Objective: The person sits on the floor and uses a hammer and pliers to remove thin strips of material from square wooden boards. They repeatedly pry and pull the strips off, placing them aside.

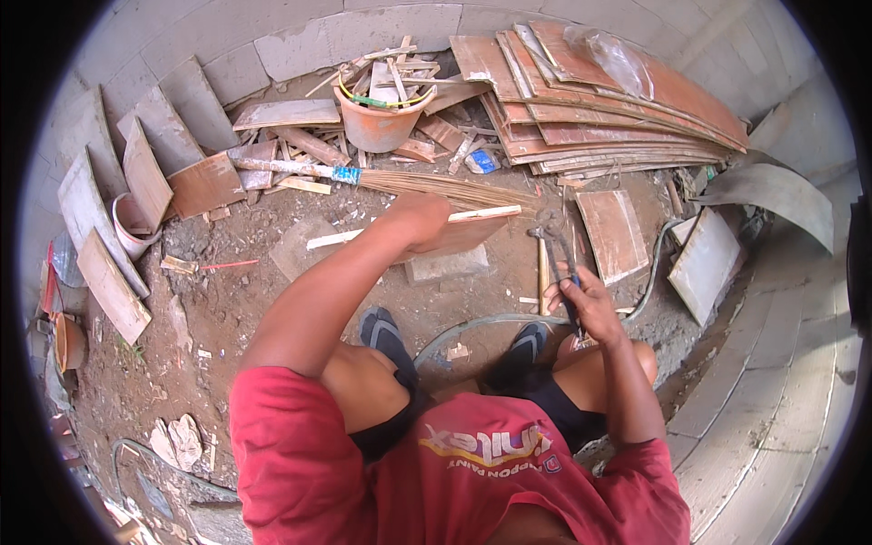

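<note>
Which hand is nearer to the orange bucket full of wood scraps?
Left. The left hand grips a wooden board just below the orange bucket; the right hand, holding pincers, sits farther down-right.

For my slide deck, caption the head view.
Left hand steadies a board; right hand holds pincers.

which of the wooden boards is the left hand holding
The small board at centre, gripped by the left hand and lifted over a grey block; the other boards lie stacked or leaning by the walls.

- My left hand (420,221) is stretched far forward on a straight arm, fingers curled shut.
- My right hand (586,304) sits nearer, elbow bent, fist clenched.
</note>
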A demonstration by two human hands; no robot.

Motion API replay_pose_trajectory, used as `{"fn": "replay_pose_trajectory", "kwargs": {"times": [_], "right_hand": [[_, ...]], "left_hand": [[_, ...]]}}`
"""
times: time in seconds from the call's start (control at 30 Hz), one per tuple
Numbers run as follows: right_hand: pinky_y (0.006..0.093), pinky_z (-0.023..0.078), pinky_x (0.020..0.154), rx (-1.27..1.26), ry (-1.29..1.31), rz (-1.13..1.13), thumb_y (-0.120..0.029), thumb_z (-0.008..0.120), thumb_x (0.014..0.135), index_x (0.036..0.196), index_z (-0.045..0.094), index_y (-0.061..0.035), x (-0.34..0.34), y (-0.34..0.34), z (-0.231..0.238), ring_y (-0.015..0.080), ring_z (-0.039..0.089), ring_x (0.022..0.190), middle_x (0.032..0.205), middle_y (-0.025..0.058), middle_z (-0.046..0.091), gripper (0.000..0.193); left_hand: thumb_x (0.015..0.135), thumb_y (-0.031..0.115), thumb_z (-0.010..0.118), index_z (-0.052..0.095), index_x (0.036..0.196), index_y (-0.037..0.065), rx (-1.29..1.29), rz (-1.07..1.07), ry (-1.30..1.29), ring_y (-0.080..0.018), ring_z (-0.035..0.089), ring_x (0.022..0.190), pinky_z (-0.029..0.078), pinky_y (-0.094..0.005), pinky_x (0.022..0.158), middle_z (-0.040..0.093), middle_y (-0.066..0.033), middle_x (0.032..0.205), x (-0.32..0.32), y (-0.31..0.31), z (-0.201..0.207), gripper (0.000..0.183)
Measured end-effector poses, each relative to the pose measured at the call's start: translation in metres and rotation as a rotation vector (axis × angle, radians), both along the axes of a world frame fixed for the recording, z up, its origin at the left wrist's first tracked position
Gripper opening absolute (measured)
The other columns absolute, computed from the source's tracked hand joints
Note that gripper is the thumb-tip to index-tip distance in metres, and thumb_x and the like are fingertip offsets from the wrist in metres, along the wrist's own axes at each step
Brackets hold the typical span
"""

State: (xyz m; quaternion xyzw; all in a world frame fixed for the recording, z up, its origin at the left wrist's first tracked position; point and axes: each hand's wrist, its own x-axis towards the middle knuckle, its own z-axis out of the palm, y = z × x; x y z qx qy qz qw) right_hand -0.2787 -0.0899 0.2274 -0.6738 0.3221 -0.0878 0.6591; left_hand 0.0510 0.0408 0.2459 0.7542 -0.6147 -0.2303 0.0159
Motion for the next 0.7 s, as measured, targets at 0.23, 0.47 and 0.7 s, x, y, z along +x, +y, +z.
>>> {"fn": "replay_pose_trajectory", "kwargs": {"times": [0.23,0.47,0.7], "right_hand": [[0.0256,0.048,0.07,0.119,0.041,-0.011,-0.004,0.047,0.094,0.146,0.039,-0.0075,0.013,0.034,-0.037,0.0164,0.066,0.094,0.116,0.0124,0.066,0.053],[0.0309,0.049,0.076,-0.036,0.044,0.045,0.002,0.042,0.086,0.138,0.044,-0.0076,0.023,0.027,-0.047,0.018,0.063,0.104,0.123,0.0105,0.062,0.053],[0.0408,0.049,0.085,-0.607,0.136,0.112,0.004,0.044,0.083,0.135,0.046,-0.0078,0.028,0.029,-0.047,0.032,0.063,0.098,0.107,0.0203,0.06,0.053]], "left_hand": [[0.077,0.012,0.058,0.063,0.118,0.004,0.042,0.045,0.002,-0.0391,0.063,0.104,0.05,-0.0478,0.09,0.067,-0.0233,0.108,0.002,-0.009,-0.01,0.041],[0.074,0.006,0.054,0.069,0.101,-0.002,-0.014,0.095,0.013,-0.04,0.065,0.101,0.052,-0.0453,0.086,0.067,-0.0244,0.106,0.004,-0.012,-0.021,0.031],[0.077,0.014,0.057,0.065,0.113,0.002,0.01,0.086,-0.006,-0.0407,0.064,0.101,0.051,-0.0473,0.088,0.067,-0.0249,0.106,0.007,-0.009,-0.021,0.039]]}}
